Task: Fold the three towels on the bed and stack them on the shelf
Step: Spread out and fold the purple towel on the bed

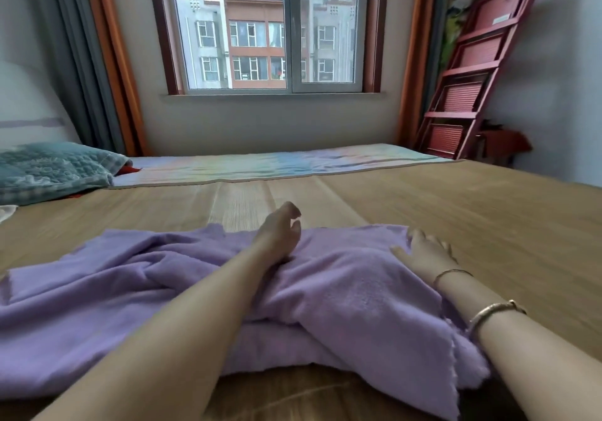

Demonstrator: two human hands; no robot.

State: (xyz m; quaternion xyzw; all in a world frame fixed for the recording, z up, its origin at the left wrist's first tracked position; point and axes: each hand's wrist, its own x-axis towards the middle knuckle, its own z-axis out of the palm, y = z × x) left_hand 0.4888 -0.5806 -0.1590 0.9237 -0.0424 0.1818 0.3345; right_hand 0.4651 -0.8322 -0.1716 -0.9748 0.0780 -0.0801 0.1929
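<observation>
A lilac towel (342,293) lies rumpled across the near part of the bed, with folds bunched in its middle and another lilac layer showing beneath its front edge. My left hand (280,231) rests on the towel's far edge near the centre, fingers loosely curled, holding nothing that I can make out. My right hand (426,253) lies flat on the towel's far right corner with its fingers spread. Two bracelets sit on my right wrist.
The bed is covered by a tan woven mat (456,212). A teal pillow (55,169) lies at the far left, a pastel sheet (277,163) along the far side under the window. A red folding rack (472,72) leans against the right wall.
</observation>
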